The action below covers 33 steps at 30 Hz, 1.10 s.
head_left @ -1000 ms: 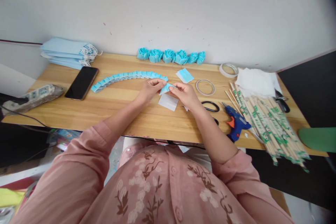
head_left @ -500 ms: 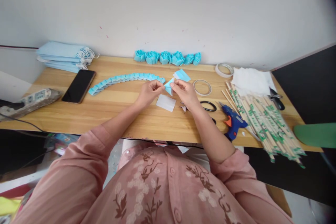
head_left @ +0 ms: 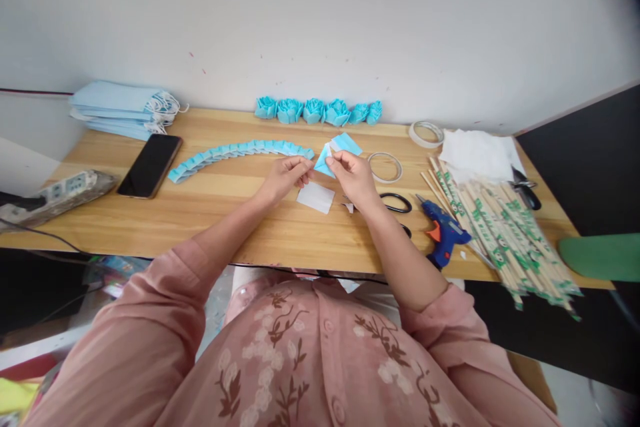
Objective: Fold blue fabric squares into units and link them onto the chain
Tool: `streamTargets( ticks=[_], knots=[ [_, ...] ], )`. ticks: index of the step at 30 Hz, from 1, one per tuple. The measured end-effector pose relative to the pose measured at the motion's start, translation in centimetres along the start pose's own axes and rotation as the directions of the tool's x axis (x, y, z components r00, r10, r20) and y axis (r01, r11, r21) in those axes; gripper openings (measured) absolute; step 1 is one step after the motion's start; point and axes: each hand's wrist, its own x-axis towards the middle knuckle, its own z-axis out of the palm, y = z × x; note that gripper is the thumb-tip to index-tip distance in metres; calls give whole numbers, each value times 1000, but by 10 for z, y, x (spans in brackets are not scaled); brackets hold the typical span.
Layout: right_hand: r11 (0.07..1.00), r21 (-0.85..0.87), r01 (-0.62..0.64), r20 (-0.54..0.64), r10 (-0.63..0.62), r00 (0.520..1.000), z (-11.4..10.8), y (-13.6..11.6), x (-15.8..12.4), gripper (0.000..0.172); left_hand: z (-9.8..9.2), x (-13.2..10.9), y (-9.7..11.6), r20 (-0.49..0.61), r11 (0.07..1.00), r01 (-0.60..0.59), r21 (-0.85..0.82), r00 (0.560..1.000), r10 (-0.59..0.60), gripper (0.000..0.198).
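Observation:
Between thumb and fingers, my right hand [head_left: 353,177] pinches a small blue and white folded piece of mask fabric [head_left: 324,161]. My left hand [head_left: 290,177] is just to its left, fingers curled together and apart from the piece; whether anything is between them I cannot make out. Below the hands lies a pale fabric square [head_left: 316,197]. Behind the folded piece are blue squares [head_left: 347,144]. A curved row of blue folded pieces [head_left: 240,150] runs left from near my left hand. Scissors [head_left: 397,203] lie partly under my right forearm.
Several blue fabric roses [head_left: 314,111] line the wall. Face masks [head_left: 117,105], a phone [head_left: 150,165] and a power strip [head_left: 70,190] are at left. At right are tape rolls [head_left: 385,167], a blue glue gun [head_left: 443,230], wrapped chopsticks [head_left: 505,233] and white sheets [head_left: 477,153].
My left fingers have come off the folded piece and moved slightly left. The piece stays in my right hand, turned and showing a wider blue side.

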Motion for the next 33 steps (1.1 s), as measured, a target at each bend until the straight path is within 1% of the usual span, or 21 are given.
streamTargets(
  ticks=[4, 7, 9, 14, 19, 24, 28, 33],
  knots=[
    [1000, -25, 18, 40, -17, 999, 2, 2, -2, 30, 0, -1, 0, -2, 998, -2, 69, 1000, 2, 48],
    [999, -50, 19, 52, -17, 999, 5, 2, -4, 28, 1, -1, 0, 13, 988, -6, 156, 1000, 4, 45],
    [999, -40, 29, 46, -27, 999, 5, 1, -4, 28, 1, -2, 0, 6, 985, -3, 171, 1000, 2, 42],
    [992, 89, 89, -19, -88, 996, 1, -5, -4, 34, 0, 1, -2, -65, 999, 10, 34, 998, -7, 36],
    [997, 35, 67, 36, -68, 997, 2, -2, -2, 25, -1, 3, -1, -99, 999, 8, -41, 995, -12, 38],
    [999, 0, 47, 40, -47, 998, 5, 4, 0, 22, 1, 2, -1, -99, 998, 12, -55, 995, -18, 37],
    [1000, -1, 14, 35, -14, 999, 5, 4, -2, 23, 0, 1, -2, -104, 999, 22, -41, 994, -27, 36],
    [999, -2, 33, 33, -32, 999, 5, 2, -3, 21, 1, 1, -1, -99, 998, 31, -46, 995, -35, 38]
  ],
)
